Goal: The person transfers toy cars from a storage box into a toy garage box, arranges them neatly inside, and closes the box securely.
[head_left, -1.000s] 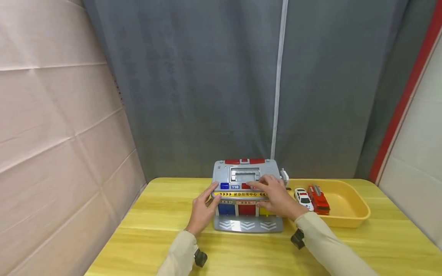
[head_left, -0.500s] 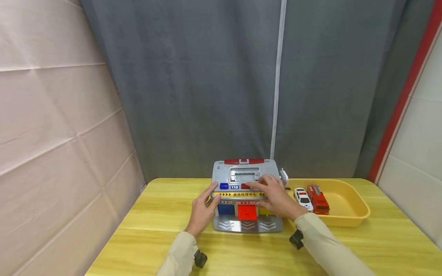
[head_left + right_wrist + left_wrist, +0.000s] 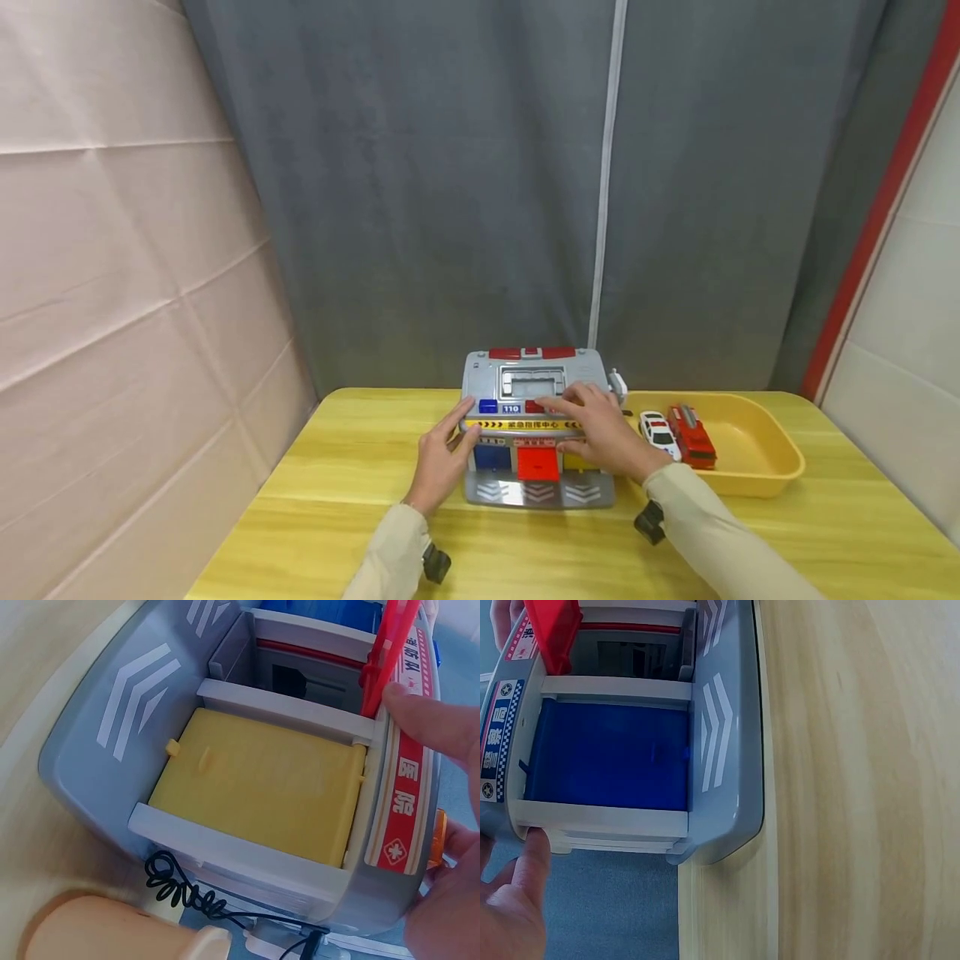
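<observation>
A grey toy rescue-station garage [image 3: 480, 379] stands on the table between both hands. My left hand [image 3: 438, 462] grips its left end, index finger on the roof and thumb on the front edge. My right hand [image 3: 609, 433] holds the right front of the roof. Its index finger is at the red button [image 3: 534, 406], its thumb on the front strip. Below, the middle red door [image 3: 537, 463] is swung up and outward, baring the bay behind it. The blue door [image 3: 607, 754] and yellow door [image 3: 259, 784] on either side are down.
To the right, a yellow tray [image 3: 795, 458] holds a white police car [image 3: 660, 435] and a red fire engine [image 3: 696, 442]. A white handset [image 3: 617, 385] hangs on the garage's right side, with a black coiled cord [image 3: 187, 892]. A grey curtain [image 3: 450, 208] hangs behind.
The red middle door has sprung from down to raised, jutting forward. Both hands have kept their places on the garage.
</observation>
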The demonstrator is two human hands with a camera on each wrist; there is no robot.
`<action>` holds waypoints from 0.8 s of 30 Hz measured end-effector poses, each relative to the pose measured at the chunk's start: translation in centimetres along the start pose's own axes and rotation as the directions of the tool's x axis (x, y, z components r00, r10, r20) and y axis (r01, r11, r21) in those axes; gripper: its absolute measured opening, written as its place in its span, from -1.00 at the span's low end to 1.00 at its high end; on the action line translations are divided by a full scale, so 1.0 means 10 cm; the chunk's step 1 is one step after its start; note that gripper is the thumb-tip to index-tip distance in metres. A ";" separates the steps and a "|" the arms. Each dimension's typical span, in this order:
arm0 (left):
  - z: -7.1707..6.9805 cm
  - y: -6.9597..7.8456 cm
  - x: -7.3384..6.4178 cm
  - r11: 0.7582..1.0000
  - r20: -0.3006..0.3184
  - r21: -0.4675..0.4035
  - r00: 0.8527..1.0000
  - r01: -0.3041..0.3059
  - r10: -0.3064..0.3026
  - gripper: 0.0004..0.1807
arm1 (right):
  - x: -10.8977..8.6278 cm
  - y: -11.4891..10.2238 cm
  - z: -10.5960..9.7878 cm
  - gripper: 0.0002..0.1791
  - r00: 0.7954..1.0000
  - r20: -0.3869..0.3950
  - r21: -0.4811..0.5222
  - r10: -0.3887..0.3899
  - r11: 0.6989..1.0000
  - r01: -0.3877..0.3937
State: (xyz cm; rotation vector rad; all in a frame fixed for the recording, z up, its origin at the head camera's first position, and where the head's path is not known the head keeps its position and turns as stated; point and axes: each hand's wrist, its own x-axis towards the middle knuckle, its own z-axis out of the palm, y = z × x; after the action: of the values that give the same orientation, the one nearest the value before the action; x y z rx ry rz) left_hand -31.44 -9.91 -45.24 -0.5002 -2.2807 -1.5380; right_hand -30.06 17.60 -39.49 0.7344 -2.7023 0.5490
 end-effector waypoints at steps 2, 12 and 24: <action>0.00 0.00 0.00 1.000 0.003 -0.003 1.000 0.002 -0.002 -0.48 | -0.01 0.00 -0.02 -0.21 1.000 0.006 -0.008 -0.007 1.000 0.007; 0.00 0.01 -0.01 1.000 -0.006 -0.016 1.000 0.008 -0.008 -0.49 | -0.20 0.06 -0.15 -0.05 1.000 0.004 -0.015 -0.027 1.000 0.027; 0.02 0.06 -0.01 1.000 -0.005 -0.019 1.000 0.011 -0.011 -0.49 | -0.60 0.58 -0.24 -0.19 0.962 -0.218 0.128 0.164 0.982 -0.139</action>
State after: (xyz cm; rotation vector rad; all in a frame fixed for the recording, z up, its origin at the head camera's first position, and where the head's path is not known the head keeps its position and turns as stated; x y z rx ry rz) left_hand -31.09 -9.51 -44.84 -0.4890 -2.2705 -1.5651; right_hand -27.71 25.80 -41.21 0.4594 -2.5413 0.7759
